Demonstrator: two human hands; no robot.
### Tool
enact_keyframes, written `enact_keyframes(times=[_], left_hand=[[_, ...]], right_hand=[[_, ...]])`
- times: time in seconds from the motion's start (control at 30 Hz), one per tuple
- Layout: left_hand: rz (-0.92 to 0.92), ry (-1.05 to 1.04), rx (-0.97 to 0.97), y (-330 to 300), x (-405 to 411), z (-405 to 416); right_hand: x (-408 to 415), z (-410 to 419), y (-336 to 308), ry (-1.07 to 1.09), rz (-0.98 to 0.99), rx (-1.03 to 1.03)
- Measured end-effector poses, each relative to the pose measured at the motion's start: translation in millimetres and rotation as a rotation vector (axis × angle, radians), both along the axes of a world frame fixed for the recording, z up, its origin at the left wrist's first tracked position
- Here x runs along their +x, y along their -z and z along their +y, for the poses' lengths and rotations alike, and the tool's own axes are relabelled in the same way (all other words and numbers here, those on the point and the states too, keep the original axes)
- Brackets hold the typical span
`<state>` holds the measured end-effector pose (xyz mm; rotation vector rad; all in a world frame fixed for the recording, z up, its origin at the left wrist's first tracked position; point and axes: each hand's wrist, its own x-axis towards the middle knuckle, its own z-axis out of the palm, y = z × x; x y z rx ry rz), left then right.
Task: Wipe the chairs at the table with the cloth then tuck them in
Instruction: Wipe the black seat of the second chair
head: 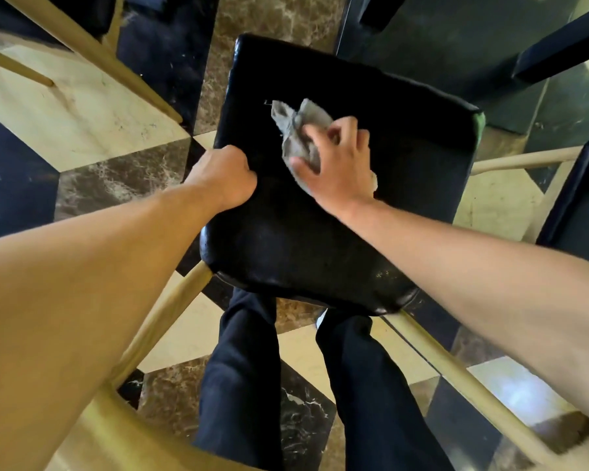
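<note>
Right hand (337, 164) presses the crumpled cloth (300, 134) on the black chair seat (320, 239); left hand (225, 175) grips its left edge; another chair (578, 198) stands beside

Your left hand (223, 176) is curled in a fist-like grip, arm stretched forward. Your right hand (337, 164) presses down with fingers (315, 136) bent, arm reaching in from the right.

We can read no text, label, brand, number or sign anywhere in this view.
</note>
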<state>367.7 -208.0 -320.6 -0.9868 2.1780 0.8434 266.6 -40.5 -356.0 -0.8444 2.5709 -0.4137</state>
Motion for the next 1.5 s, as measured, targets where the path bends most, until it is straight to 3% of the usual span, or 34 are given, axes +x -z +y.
enact_keyframes(times=[0.3,0.43,0.57,0.73,1.0,1.17,1.27,1.43,1.5], left_hand=[[-0.056,-0.001,-0.022,2,6,29],[-0.048,0.008,0.001,-3,2,39],[-0.040,0.043,-0.002,-7,-2,42],[-0.046,0.126,-0.058,-13,-13,33],[-0.063,0.094,-0.008,-16,-23,57],[-0.065,0.100,0.039,-18,-39,79],[-0.045,0.129,0.018,-15,-49,90],[-0.065,0.150,-0.012,-10,-58,92],[-0.047,0.122,-0.016,-10,-65,90]], right_hand=[[97,98,-15,-0.861,-0.250,0.019],[98,137,-20,-1.230,-0.056,0.168],[85,183,-21,-1.368,0.023,0.289],[49,188,-28,-1.346,0.014,0.297],[-4,221,-25,-1.192,0.092,0.070],[-49,236,-18,-1.014,-0.003,0.048],[-60,252,-7,-0.639,0.031,-0.011],[-78,245,9,0.240,-0.023,-0.208],[-91,230,15,0.407,-0.014,-0.228]])
